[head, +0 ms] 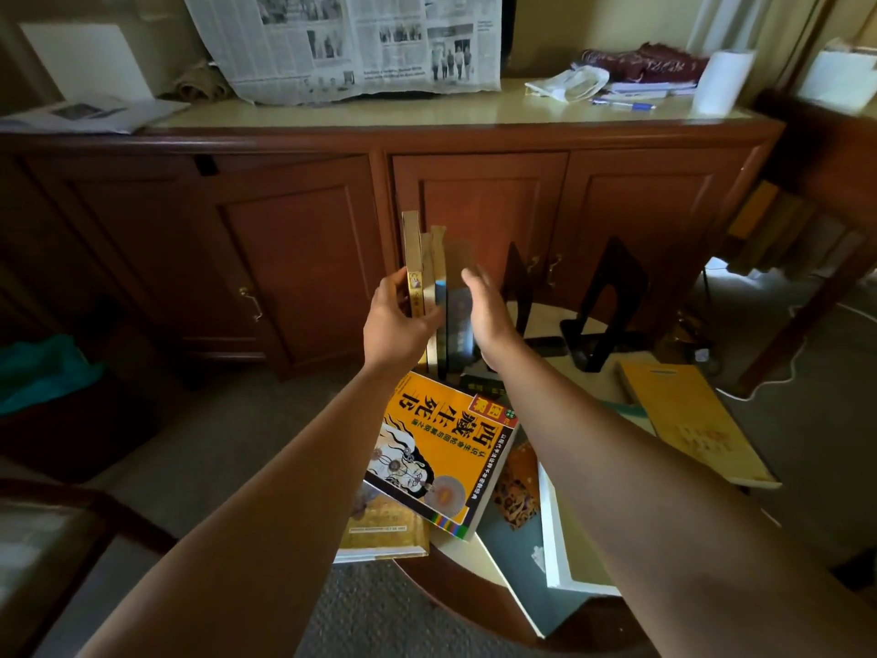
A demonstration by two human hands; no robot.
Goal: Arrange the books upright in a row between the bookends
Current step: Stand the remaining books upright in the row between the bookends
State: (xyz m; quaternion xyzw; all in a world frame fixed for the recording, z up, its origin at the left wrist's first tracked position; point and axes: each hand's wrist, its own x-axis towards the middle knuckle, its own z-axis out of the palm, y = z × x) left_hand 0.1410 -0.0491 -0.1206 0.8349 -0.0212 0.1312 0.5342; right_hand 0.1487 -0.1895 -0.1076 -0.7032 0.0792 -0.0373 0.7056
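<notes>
**Lining things up over here**

Pinching the upright books (427, 263) at the far edge of the counter (543, 322) with the left grip (398, 320), thumb curled across the spines. Holding the right grip (484, 306) flat, fingers straight, at their other side. Spotting two black bookends (617, 258) just right of that, plus an orange book (441, 448) lying flat nearer.

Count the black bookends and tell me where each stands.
2. One bookend stands just right of the upright books; the other bookend stands farther right. Another may hide behind the books.
</notes>
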